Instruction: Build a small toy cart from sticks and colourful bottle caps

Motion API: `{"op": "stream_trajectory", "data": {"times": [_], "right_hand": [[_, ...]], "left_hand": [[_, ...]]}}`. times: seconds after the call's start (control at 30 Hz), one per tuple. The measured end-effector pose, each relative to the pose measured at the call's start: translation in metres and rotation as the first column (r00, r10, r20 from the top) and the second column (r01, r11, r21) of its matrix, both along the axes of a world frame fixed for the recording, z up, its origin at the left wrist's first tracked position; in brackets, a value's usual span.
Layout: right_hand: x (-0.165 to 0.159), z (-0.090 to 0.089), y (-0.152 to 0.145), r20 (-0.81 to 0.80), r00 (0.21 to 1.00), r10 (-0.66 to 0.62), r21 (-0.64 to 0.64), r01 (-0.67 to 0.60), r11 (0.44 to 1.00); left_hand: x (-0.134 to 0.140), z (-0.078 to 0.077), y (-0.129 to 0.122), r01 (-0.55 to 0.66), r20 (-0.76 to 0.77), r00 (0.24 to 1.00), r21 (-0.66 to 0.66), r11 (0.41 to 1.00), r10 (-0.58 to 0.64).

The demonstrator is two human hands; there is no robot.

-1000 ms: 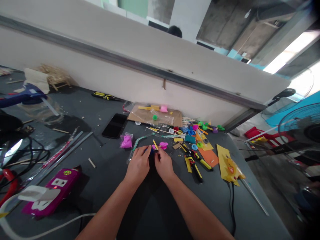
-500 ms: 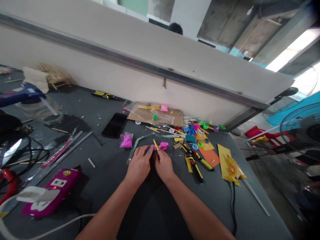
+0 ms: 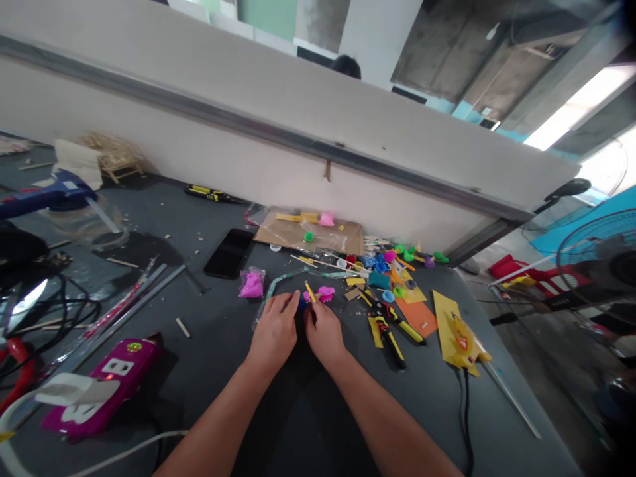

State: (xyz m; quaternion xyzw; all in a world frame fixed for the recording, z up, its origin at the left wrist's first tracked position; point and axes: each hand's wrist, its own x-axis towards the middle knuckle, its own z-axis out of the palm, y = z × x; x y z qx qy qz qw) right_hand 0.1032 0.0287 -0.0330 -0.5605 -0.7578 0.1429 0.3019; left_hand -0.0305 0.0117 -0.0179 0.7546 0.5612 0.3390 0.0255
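My left hand (image 3: pixel 275 329) is closed, fingertips bent around a small dark blue lump (image 3: pixel 301 303) that is mostly covered by the fingers. Close beside it, my right hand (image 3: pixel 324 329) pinches a thin yellow strip (image 3: pixel 310 291) that points up and away. Just beyond the right fingertips lies a bright pink clay-like piece (image 3: pixel 326 293). A small clear bag of pink clay (image 3: pixel 253 283) rests to the left of the hands. Behind the fingers, a patterned greenish plastic strip (image 3: pixel 287 274) curves over the table.
At right lie pliers (image 3: pixel 390 334), orange paper (image 3: pixel 418 313) and a yellow glue gun (image 3: pixel 466 339). A phone (image 3: pixel 229 252) and a cardboard sheet (image 3: pixel 278 234) lie farther back. On the left are a purple power strip (image 3: pixel 106 387) and a blue glue gun (image 3: pixel 67 192).
The camera view has shifted slightly. Both hands stay close together in nearly the same place, and the yellow strip is still in the right fingers.
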Motion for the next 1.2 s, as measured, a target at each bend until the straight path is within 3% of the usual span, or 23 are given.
{"op": "stream_trajectory", "data": {"times": [0.43,0.6,0.8,1.2], "right_hand": [[-0.002,0.002,0.000,0.038,0.999,-0.004,-0.020,0.005,1.000],[-0.001,0.002,0.002,-0.023,1.000,-0.008,-0.008,0.008,1.000],[0.000,0.000,0.004,-0.034,0.999,-0.012,-0.015,0.011,1.000],[0.000,0.001,0.004,-0.022,1.000,-0.010,-0.025,0.010,1.000]], "left_hand": [[0.004,-0.002,-0.002,-0.006,-0.009,1.000,0.009,1.000,0.006],[0.001,-0.002,0.008,-0.102,0.127,0.987,-0.009,0.995,0.102],[-0.002,-0.009,0.022,-0.150,0.321,0.925,-0.184,0.971,0.204],[0.002,-0.008,0.028,-0.110,0.389,0.905,-0.179,0.978,0.173]]}}
